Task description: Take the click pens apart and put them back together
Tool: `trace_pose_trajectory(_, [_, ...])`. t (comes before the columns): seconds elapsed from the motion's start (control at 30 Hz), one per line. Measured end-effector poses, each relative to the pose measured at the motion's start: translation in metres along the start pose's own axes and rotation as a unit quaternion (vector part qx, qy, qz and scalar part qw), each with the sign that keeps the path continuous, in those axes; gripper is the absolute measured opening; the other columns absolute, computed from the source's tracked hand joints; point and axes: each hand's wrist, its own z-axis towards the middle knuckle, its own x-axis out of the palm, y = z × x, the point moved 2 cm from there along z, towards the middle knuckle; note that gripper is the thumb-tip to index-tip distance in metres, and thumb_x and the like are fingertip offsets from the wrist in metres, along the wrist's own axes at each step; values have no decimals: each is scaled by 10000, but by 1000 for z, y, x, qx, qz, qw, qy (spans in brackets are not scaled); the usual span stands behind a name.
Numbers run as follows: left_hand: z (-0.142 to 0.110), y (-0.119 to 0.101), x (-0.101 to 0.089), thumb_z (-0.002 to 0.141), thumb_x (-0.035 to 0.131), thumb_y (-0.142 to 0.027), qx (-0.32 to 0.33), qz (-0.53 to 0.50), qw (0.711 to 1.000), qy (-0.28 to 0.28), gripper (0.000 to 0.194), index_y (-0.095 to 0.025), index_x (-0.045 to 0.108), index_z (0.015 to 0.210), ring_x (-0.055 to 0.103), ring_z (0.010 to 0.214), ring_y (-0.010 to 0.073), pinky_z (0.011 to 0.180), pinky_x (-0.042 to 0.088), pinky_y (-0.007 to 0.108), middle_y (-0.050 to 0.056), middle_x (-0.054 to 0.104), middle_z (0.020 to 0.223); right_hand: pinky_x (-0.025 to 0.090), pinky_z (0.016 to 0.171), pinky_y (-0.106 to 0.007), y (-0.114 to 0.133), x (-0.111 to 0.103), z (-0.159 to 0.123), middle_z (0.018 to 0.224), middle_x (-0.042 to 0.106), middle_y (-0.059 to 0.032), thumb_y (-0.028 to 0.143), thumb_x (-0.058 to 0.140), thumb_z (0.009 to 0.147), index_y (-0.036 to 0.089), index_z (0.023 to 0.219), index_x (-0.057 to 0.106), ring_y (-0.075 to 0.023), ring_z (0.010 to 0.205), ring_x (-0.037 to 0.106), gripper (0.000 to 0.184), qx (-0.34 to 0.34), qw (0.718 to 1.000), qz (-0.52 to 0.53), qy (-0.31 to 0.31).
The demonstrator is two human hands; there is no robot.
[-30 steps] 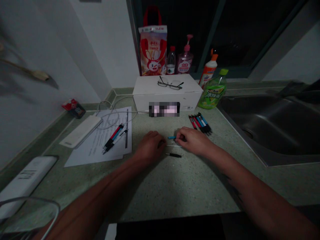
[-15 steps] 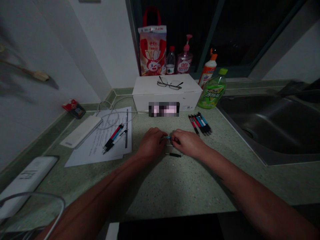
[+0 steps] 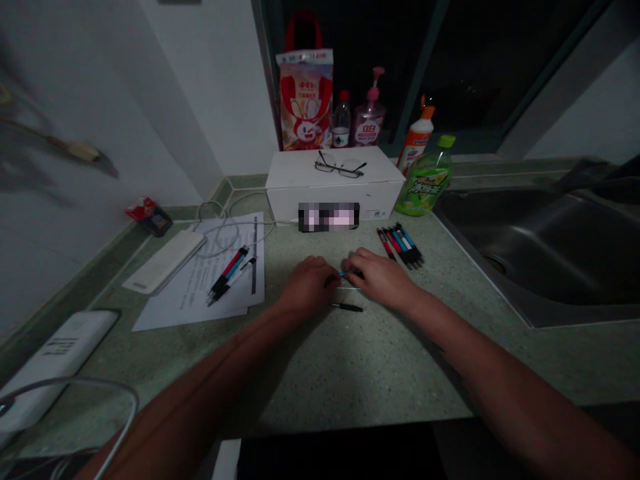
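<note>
My left hand (image 3: 311,285) is closed, its thumb and fingertips pinched on one end of a blue pen barrel (image 3: 343,274). My right hand (image 3: 383,279) is closed on the other end, where a dark part shows between the fingers. Most of the barrel is hidden by the fingers. Just below the hands a thin white pen refill (image 3: 349,288) lies on the counter. Nearer to me lies a black pen section (image 3: 349,307), close to the left hand's heel.
Several red, blue and black pens (image 3: 400,245) lie to the right; others (image 3: 231,275) rest on printed paper (image 3: 175,300) at left. Behind stands a white box (image 3: 280,200) bearing glasses (image 3: 340,168). A green bottle (image 3: 427,183) stands near the steel sink (image 3: 530,230).
My right hand has shifted slightly right and its fingers have changed position around the barrel, showing more of the dark part. My left hand has moved a little to the right.
</note>
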Motion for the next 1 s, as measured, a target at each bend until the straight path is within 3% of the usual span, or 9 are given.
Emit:
trace_pose_trajectory(0.6, [-1, 10, -4, 929, 597, -174, -34, -4, 999, -19, 161, -183, 749, 877, 620, 908, 237, 864, 505, 399, 82, 695, 899, 393, 686, -287, -7, 0, -3, 1005, 634, -55, 225, 628, 940, 207, 979, 676, -188, 848, 620, 64, -13, 1000, 14, 1])
trace_pose_trajectory(1.0, [-2, 9, -6, 921, 603, -173, -65, -85, 994, -39, 147, -170, 747, 888, 626, 891, 219, 850, 503, 397, 63, 715, 910, 434, 755, -298, 0, 1, -3, 1072, 688, -57, 246, 619, 975, 217, 1079, 672, -211, 951, 658, 121, -36, 999, 39, -1])
